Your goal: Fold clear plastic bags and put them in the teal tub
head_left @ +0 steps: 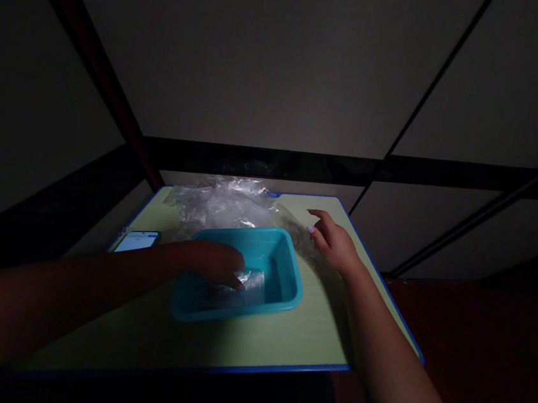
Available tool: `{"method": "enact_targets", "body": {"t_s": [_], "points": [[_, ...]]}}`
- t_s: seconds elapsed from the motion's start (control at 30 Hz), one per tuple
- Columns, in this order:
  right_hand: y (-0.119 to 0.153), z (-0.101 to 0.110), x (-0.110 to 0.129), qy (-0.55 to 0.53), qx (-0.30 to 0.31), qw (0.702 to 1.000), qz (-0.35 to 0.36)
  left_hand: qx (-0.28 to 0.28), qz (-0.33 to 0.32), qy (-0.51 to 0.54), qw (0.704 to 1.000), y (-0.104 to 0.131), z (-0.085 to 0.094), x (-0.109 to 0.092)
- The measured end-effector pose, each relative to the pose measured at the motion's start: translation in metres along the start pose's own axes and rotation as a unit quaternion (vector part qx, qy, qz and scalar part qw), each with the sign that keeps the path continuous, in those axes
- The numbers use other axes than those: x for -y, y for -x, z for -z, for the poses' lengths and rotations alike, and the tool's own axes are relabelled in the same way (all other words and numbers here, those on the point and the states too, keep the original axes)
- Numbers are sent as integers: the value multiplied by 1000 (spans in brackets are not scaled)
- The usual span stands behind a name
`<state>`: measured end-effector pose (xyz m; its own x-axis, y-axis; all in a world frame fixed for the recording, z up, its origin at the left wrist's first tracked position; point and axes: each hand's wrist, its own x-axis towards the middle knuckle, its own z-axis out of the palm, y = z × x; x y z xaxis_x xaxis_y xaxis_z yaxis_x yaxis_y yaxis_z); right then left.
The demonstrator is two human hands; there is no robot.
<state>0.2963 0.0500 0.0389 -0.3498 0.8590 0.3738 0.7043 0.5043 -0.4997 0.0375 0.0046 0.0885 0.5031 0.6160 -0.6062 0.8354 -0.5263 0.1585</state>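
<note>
A turquoise basin (292, 281) stands on the light green table (277, 347). My left hand (224, 264) reaches down inside it, its fingers pressed on a clear plastic piece (253, 287) lying in the basin. Past the basin's right side, my right hand (332, 239) hovers over the table with its fingers apart and nothing between them. Crumpled clear plastic (227, 207) is heaped behind the basin, near the back edge of the table.
A phone (137, 241) with a lit screen lies at the table's left side, close to my left forearm. Blue trim runs round the table edge. Pale panels with dark bands (274, 61) rise directly behind the table.
</note>
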Motion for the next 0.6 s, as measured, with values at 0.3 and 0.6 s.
{"method": "enact_targets", "body": {"t_s": [0.3, 0.6], "points": [[1, 1, -2, 4, 0, 1000, 5, -16, 42, -83, 996, 12, 5, 1], [0, 0, -3, 9, 4, 1000, 3, 34, -61, -67, 995, 35, 15, -4]]}}
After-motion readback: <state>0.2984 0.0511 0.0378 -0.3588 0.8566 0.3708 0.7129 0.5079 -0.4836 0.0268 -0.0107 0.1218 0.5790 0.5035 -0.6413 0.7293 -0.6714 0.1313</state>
